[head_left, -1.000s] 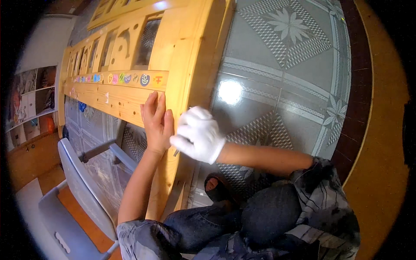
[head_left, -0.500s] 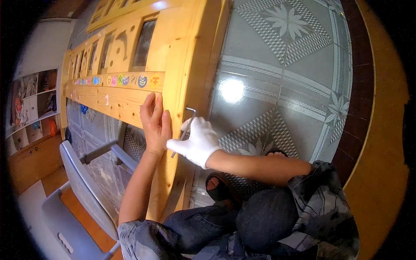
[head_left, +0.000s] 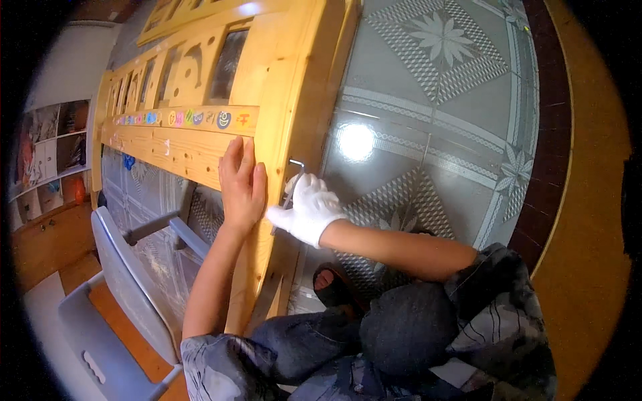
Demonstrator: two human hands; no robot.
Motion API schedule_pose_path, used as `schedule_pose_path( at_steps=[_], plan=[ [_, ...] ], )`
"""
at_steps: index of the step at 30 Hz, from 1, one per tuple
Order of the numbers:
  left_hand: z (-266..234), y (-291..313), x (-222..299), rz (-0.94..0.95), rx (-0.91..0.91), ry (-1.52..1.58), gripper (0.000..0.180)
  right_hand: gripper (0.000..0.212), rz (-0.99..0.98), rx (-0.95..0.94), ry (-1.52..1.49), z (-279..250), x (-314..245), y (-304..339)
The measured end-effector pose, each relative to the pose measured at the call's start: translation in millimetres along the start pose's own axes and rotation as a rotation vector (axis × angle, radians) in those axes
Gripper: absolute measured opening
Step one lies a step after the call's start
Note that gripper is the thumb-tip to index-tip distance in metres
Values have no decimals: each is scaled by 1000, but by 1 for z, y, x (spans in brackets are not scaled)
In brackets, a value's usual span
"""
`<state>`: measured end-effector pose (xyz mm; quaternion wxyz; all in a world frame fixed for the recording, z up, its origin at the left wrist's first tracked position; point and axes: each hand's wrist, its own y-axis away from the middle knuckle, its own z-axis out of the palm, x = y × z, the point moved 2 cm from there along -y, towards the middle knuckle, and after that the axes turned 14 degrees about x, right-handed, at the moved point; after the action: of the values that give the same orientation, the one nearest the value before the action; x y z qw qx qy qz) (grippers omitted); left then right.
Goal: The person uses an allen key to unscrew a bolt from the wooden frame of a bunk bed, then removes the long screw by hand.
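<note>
A pale wooden bed frame (head_left: pixel 274 87) with slatted, cut-out panels runs along my left side. My left hand (head_left: pixel 241 184), bare, lies with stretched fingers on its lower rail (head_left: pixel 194 160), beside the corner post. In a white glove, my right hand (head_left: pixel 309 210) closes around a metal hex key (head_left: pixel 289 198) at the post's right side face. The bent short end of the key shows above my fingers, against the post's edge. Its long arm slants down past my thumb. Whether the tip sits in a bolt cannot be made out.
A grey-blue folding chair (head_left: pixel 130 267) stands at the left, close to my left forearm. Behind it is a shelf unit (head_left: pixel 57 150) with things in its compartments. Patterned grey tiles (head_left: pixel 401 134) cover the floor at right, bordered by a dark strip (head_left: pixel 555 134). My sandalled foot (head_left: pixel 329 281) is below the post.
The bed frame and both hands sit slightly higher and farther right in the picture. My right hand still grips the hex key, and my left hand stays on the rail.
</note>
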<state>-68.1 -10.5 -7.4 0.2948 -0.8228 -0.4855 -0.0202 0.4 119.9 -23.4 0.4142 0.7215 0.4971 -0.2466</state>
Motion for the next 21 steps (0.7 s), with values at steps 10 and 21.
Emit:
schedule_pose_path(
  at_steps=[10,21],
  plan=[
    [-43,-13,109,-182,-502,-358,20,38,197,-39,-672,8,32,-24],
    [-37,-23,106,-191,-568,-403,25,17,684,-452,-1452,5,46,-40]
  ],
)
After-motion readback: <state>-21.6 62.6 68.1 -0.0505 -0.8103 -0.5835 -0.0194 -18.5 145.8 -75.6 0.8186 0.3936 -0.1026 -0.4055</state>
